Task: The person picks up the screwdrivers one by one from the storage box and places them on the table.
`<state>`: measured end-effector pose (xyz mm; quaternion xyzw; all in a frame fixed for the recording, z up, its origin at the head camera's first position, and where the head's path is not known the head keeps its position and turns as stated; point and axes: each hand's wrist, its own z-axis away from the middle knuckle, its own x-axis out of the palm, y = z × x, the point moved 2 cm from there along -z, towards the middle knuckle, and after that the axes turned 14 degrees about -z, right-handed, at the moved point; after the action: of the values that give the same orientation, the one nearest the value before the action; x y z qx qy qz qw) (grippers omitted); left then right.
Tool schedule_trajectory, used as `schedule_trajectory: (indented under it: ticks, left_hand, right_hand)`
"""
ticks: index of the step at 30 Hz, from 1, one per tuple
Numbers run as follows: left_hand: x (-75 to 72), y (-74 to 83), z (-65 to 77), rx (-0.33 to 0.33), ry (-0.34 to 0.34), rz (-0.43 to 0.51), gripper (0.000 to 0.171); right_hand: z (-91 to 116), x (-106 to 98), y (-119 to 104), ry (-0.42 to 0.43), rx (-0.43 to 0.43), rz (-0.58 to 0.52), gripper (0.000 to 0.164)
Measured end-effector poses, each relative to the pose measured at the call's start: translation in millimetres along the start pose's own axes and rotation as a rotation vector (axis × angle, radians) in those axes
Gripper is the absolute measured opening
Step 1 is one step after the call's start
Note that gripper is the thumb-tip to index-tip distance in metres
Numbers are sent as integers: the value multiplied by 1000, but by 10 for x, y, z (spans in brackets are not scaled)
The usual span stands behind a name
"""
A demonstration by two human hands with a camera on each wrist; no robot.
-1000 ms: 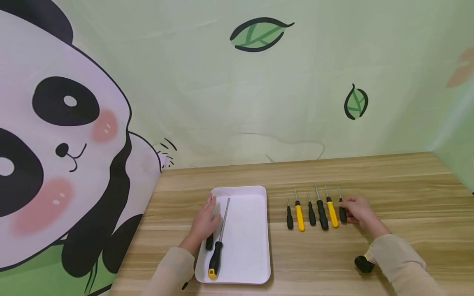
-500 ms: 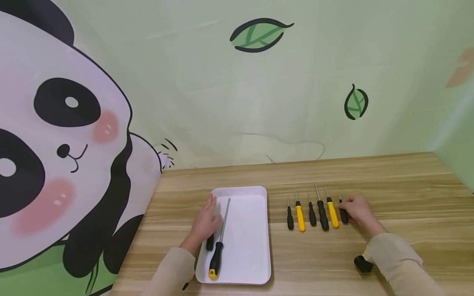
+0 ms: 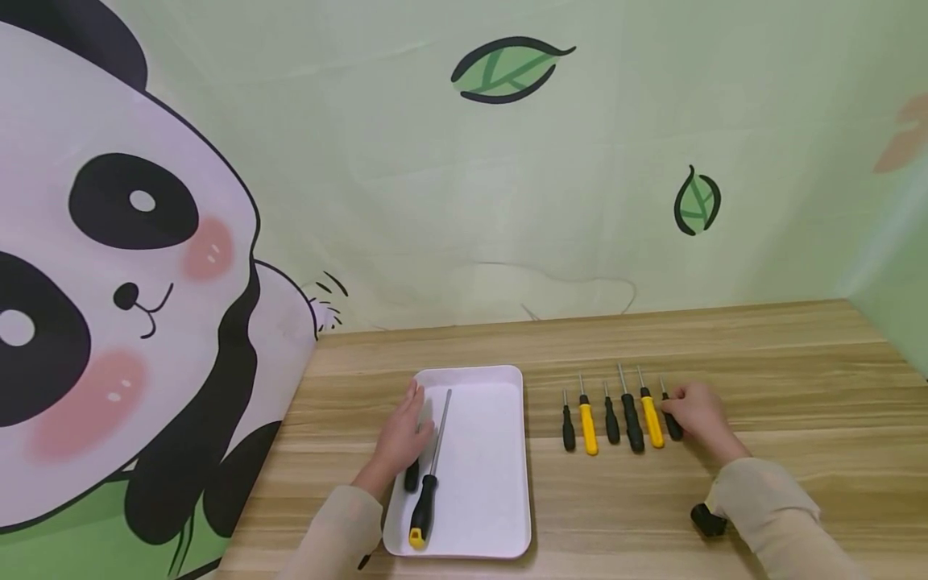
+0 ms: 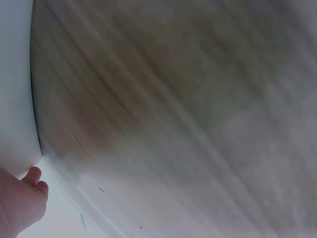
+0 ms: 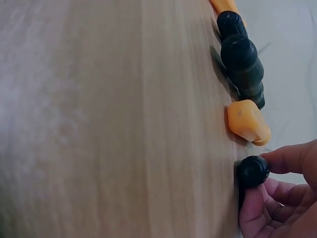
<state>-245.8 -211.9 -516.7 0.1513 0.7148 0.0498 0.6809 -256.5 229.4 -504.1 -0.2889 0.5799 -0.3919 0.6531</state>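
Note:
My right hand (image 3: 698,412) pinches the handle of a small black screwdriver (image 3: 673,425) at the right end of a row. In the right wrist view, thumb and fingers hold the butt of that screwdriver close over the wood. The row beside it has black screwdrivers, one of them thicker (image 3: 633,427), and two yellow ones (image 3: 653,423). My left hand (image 3: 401,431) lies with fingers extended along the left rim of a white tray (image 3: 482,467). In the tray lie a long black screwdriver (image 3: 423,511) with a yellow end and another black-handled one (image 3: 412,477), partly hidden by the left hand.
A wood-grain table (image 3: 609,515) carries everything, backed by a pale green wall cloth (image 3: 406,201) with a panda and leaves. A black and yellow object (image 3: 708,520) shows at my right sleeve. A small dark tip (image 3: 364,561) shows by my left sleeve.
The small black screwdriver in my right hand has turned slightly, its tip swinging left. My right forearm has shifted a little left. My left hand stays at the tray.

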Motion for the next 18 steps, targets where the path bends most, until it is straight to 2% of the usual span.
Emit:
schedule_trajectory:
  ticks: [18]
  left_hand:
    - [-8, 12, 10, 8, 6, 16, 62]
  right_hand:
    - [6, 2, -21, 14, 6, 14, 21]
